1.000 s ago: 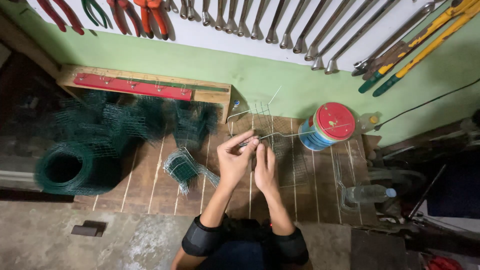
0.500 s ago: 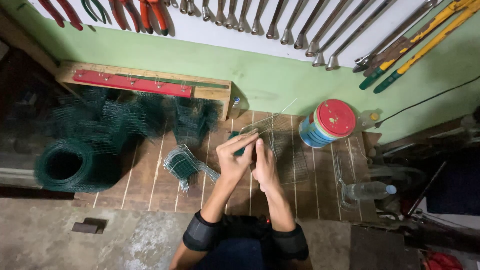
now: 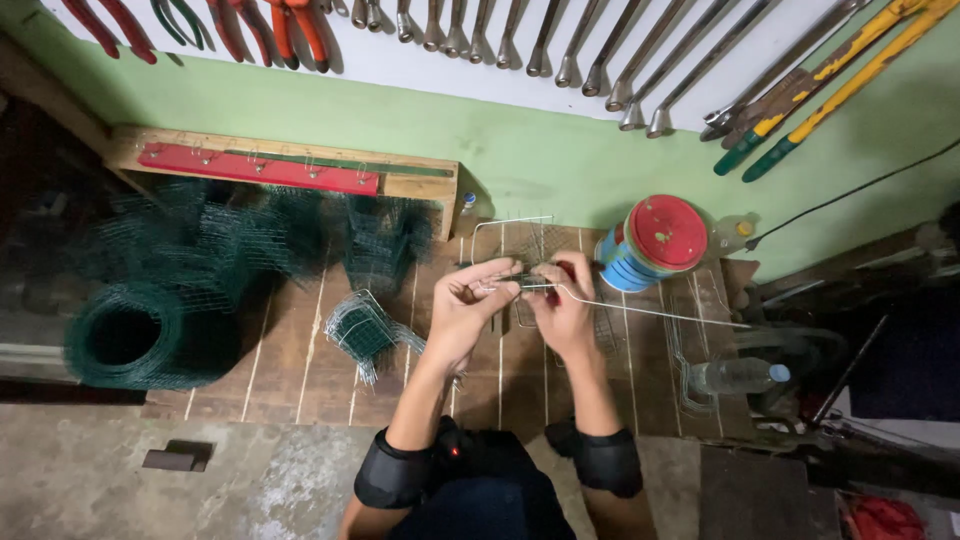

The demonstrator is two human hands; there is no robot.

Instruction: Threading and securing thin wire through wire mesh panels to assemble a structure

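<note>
While both hands are meeting over the wooden floor (image 3: 300, 350), I am pinching the wire (image 3: 640, 310) in my left hand (image 3: 468, 305) and right hand (image 3: 562, 300), both closed; its length is running off rightward, past the right hand.

Both arms reach straight out, forearms bare, a dark cuff around each near the elbow. The left hand (image 3: 468, 305) and right hand (image 3: 562, 300) sit close together, nearly touching, fingers curled in and pinching, thumbs pointing toward each other, wrists slightly bent.
</note>
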